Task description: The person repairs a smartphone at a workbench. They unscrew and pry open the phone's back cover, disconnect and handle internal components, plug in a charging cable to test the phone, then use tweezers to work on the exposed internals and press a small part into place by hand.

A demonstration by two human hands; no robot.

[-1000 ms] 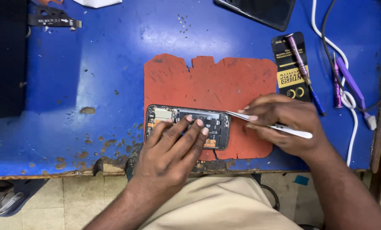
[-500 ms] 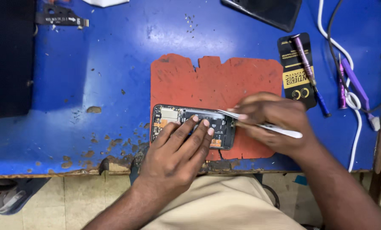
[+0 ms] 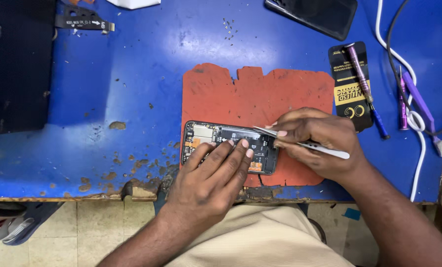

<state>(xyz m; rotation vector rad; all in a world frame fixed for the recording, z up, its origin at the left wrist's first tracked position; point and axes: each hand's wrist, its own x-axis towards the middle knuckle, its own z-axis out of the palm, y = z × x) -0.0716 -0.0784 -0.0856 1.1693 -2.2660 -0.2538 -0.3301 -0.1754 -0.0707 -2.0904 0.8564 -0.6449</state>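
An opened phone point(image 3: 208, 138) with its inner boards showing lies on a red work mat point(image 3: 260, 94) at the near edge of a worn blue table point(image 3: 132, 89). My left hand point(image 3: 212, 178) rests flat on the phone, fingers pressing its middle. My right hand point(image 3: 315, 141) holds metal tweezers point(image 3: 329, 150), their tips reaching into the phone's right half.
A black card with a screwdriver point(image 3: 363, 81) lies right of the mat, purple tools point(image 3: 408, 96) and white and black cables point(image 3: 418, 128) beyond. A dark phone point(image 3: 312, 15) sits at the top, a flex part point(image 3: 82, 21) top left, tiny screws point(image 3: 228, 27) near the top middle.
Both hands stay on the phone. The view has shifted slightly, so the mat and phone sit a little further right in the picture.
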